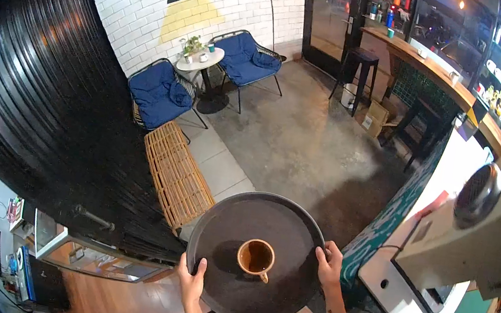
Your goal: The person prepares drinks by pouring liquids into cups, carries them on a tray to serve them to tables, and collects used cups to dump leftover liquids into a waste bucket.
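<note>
A round black serving tray (283,218) is held level in front of my body by both hands. My left hand (190,280) grips its left rim, thumb on top and fingers underneath. On the right rim, my right hand (330,265) is closed in the same way. Near the tray's middle stands a cup (256,257), orange-brown with its handle toward me. Its inside looks dark brown; I cannot tell how much liquid is in it.
A rattan bench (175,172) lies ahead left, beyond it blue cushioned chairs (160,94) and a small round table (213,56). To the right stand a white counter (383,281) with a beige machine (467,239), and black stools (359,63). Concrete floor (293,124) stretches ahead.
</note>
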`<state>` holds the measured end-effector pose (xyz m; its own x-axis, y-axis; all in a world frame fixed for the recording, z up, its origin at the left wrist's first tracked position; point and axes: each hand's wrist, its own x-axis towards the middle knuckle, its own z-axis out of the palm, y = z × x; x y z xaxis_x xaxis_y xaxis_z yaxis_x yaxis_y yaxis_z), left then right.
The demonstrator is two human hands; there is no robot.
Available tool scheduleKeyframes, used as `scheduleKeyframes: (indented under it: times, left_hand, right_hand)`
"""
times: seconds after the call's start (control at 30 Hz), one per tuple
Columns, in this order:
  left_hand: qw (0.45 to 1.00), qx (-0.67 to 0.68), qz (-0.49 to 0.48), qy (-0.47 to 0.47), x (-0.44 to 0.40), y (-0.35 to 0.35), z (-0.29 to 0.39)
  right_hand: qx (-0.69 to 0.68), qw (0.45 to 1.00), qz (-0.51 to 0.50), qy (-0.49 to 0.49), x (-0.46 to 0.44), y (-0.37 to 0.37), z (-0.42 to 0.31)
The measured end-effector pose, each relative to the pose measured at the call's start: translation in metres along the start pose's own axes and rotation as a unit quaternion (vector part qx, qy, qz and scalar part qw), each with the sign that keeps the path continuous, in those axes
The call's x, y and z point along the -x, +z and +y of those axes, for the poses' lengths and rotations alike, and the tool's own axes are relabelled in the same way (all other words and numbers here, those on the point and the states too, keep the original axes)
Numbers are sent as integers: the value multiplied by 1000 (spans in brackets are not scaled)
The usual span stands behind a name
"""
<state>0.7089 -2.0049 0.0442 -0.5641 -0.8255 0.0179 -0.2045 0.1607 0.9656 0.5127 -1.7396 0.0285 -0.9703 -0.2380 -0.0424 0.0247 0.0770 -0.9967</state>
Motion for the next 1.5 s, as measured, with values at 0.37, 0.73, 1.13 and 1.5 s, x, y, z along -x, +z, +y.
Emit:
scheduleKeyframes:
  times: [0.37,0.73,1.13,1.5]
  left_hand:
    - [997,-44,67,-10,-189,48,1]
    - [994,-37,92,-43,-403,102,-10]
    - [961,-16,138,-238,-637,160,6]
    - [976,116,49,-178,-890,147,14]
  right_hand:
    - [29,999,-33,-19,-190,108,-2]
    - [24,998,-55,-36,-406,222,-53]
    - [32,996,-60,-54,-614,341,-31]
    - [14,997,-56,-53,-792,489,-31]
